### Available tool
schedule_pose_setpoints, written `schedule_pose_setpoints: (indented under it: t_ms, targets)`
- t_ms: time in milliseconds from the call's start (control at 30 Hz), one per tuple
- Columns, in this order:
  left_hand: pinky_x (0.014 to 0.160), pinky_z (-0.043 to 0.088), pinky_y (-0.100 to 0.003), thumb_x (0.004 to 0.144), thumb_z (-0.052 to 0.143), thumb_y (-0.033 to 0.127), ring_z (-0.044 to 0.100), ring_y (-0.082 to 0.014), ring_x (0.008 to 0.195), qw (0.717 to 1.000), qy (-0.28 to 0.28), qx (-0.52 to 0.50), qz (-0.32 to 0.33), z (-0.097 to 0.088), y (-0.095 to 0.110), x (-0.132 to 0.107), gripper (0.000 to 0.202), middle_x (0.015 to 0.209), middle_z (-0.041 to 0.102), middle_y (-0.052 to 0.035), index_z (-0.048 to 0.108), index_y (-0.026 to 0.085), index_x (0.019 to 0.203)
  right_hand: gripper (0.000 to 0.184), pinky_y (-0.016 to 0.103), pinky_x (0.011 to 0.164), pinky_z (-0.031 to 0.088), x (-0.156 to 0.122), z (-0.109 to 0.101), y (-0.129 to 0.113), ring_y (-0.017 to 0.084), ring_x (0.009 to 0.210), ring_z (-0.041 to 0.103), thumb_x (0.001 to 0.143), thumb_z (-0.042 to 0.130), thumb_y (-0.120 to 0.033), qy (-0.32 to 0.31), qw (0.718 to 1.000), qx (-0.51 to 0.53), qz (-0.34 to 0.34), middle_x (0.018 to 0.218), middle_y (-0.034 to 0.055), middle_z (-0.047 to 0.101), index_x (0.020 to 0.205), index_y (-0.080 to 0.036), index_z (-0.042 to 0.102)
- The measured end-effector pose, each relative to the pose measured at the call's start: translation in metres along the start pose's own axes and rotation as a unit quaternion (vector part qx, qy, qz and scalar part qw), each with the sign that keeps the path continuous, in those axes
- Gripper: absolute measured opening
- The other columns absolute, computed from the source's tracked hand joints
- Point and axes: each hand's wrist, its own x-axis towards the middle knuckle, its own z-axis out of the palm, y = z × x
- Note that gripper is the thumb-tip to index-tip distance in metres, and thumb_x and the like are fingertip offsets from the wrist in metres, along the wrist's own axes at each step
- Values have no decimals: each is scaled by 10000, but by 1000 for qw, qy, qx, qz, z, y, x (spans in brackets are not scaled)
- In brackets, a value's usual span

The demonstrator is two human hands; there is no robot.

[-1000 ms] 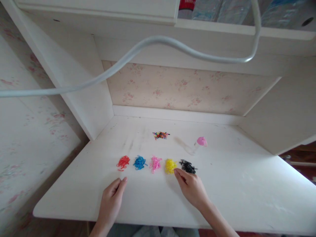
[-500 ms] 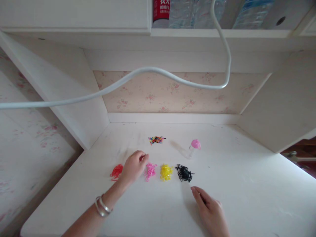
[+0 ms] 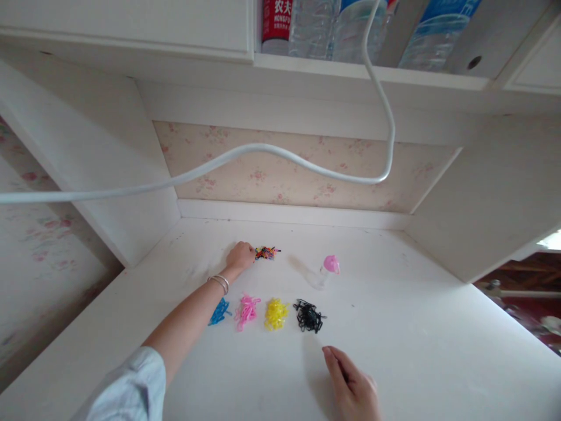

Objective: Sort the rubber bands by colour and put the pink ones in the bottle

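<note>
My left hand (image 3: pixel 241 257) reaches to the far part of the table, its fingers curled at the left end of a mixed pile of small coloured rubber bands (image 3: pixel 265 253). Whatever it pinches is hidden. Near the front, my right hand (image 3: pixel 353 383) is closed, thumb against forefinger, just below the black rubber bands (image 3: pixel 309 316); I cannot make out anything in it. To the left of the black ones lie yellow rubber bands (image 3: pixel 276 314), pink rubber bands (image 3: pixel 248 311) and blue rubber bands (image 3: pixel 220 312). My left forearm partly covers the blue ones and hides the red pile.
A small clear bottle with a pink cap (image 3: pixel 332 264) stands right of the mixed pile. A white cable (image 3: pixel 263 148) crosses in front of the view. Above the white table (image 3: pixel 394 351) is a shelf holding water bottles (image 3: pixel 311 29).
My left hand has moved away from beside the pink bands, forward to the mixed pile. The blue bands have come into view; the red ones are now covered. My right hand keeps its pinch.
</note>
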Motion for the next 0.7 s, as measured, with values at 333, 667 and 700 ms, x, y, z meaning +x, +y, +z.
schedule_pose_setpoints:
  t_ms: [333, 667, 700]
  targets:
    - [820, 505, -391, 880, 550, 324, 588, -197, 987, 999, -41, 15, 4, 4, -10, 16, 315, 1158, 574, -69, 544, 173, 1157, 491, 152, 587, 477, 1, -1, 5, 163, 660, 639, 784, 488, -607, -2, 1000, 8, -1, 649, 26, 676, 840, -178, 720]
    - [825, 503, -391, 881, 549, 321, 585, -195, 994, 1000, -7, 27, 7, -1, -19, 13, 316, 1169, 568, -74, 541, 176, 1162, 483, 152, 574, 474, -4, -3, 3, 163, 667, 648, 765, 514, -610, 48, 999, 21, 9, 764, 36, 720, 830, -181, 727]
    - [826, 503, -390, 879, 552, 320, 584, -196, 997, 1000, -4, 26, 6, -1, -19, 13, 317, 1169, 568, -74, 541, 178, 1162, 483, 153, 576, 474, -5, -3, 2, 163, 668, 647, 764, 514, -610, 51, 998, 23, 7, 762, 36, 719, 822, -181, 727]
